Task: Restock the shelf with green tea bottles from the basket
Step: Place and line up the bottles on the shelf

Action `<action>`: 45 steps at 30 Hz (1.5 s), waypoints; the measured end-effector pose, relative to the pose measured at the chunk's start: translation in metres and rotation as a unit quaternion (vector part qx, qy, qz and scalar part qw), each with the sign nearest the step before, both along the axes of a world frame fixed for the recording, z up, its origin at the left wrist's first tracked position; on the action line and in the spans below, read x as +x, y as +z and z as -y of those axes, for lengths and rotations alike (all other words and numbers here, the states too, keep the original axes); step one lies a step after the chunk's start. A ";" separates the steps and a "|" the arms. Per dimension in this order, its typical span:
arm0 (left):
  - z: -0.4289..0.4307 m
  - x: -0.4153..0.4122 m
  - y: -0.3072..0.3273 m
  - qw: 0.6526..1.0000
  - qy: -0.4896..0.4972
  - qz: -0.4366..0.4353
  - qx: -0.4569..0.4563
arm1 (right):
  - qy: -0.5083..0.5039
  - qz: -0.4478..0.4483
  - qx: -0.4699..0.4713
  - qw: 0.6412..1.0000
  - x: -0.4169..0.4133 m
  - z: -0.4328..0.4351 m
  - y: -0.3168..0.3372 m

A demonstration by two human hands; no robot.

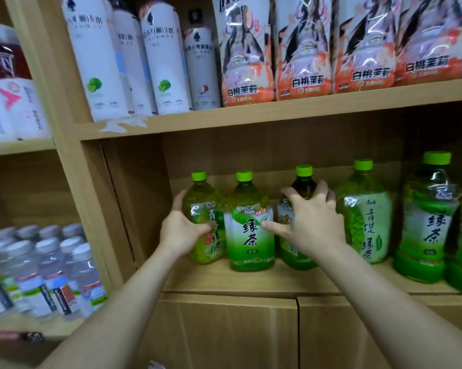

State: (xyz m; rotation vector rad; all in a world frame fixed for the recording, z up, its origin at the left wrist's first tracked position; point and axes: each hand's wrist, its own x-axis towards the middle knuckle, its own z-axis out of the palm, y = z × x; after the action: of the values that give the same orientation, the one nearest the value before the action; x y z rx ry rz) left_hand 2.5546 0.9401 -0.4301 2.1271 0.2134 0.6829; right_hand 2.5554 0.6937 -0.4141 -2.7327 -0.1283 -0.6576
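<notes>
Several green tea bottles with green caps stand in a row on the middle shelf. My left hand wraps around the leftmost bottle, thumb on its label. My right hand grips the third bottle, a darker one, with fingers spread over its shoulder and thumb reaching toward the second bottle. Two more green bottles stand to the right, one with a grape label and one at the far right. The basket is out of view.
White tall bottles and orange peach-jasmine bottles fill the upper shelf. Clear water bottles crowd the left compartment. A vertical shelf post stands left of my left hand. Cardboard boxes sit below the shelf board.
</notes>
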 end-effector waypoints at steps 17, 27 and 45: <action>0.100 -0.091 0.004 0.974 -0.197 0.110 0.000 | 0.219 0.055 0.484 0.845 -0.057 0.050 0.023; 0.149 -0.056 -0.009 0.953 -0.295 0.034 0.061 | 0.082 0.069 0.303 0.947 -0.060 0.041 -0.019; 0.041 0.005 0.001 0.996 -0.062 0.019 0.057 | 0.068 0.044 0.297 0.951 -0.052 0.052 -0.017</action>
State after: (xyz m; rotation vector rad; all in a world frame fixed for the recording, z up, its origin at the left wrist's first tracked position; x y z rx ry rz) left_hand 2.5593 0.8993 -0.4294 2.2135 0.0223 0.6763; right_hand 2.5036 0.6421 -0.4307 -2.0982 -0.1159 -0.6514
